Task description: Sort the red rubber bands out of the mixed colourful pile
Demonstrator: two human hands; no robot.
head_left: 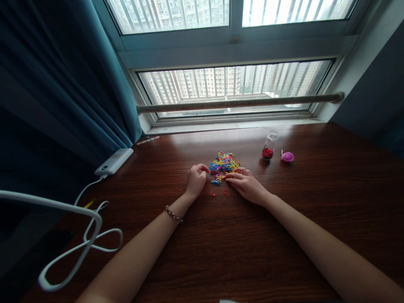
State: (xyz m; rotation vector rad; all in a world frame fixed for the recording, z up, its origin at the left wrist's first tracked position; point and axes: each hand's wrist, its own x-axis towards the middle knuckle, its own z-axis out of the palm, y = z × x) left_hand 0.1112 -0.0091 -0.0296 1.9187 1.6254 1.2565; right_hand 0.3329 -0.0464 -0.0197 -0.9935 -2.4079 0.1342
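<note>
Brown table [202, 252] is stretching wide; right hand [244, 184] is resting extended fingers on the right of the central clip pile [224, 162], left hand [196, 180] is curling at its left, both grips unclear; two red clips [226, 192] are lying nearer.

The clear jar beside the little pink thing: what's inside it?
Inside the clear jar, small red pieces with some darker patches sit heaped at the bottom. Only the outer ones show through the wall; whatever lies in the middle is covered by them.
</note>
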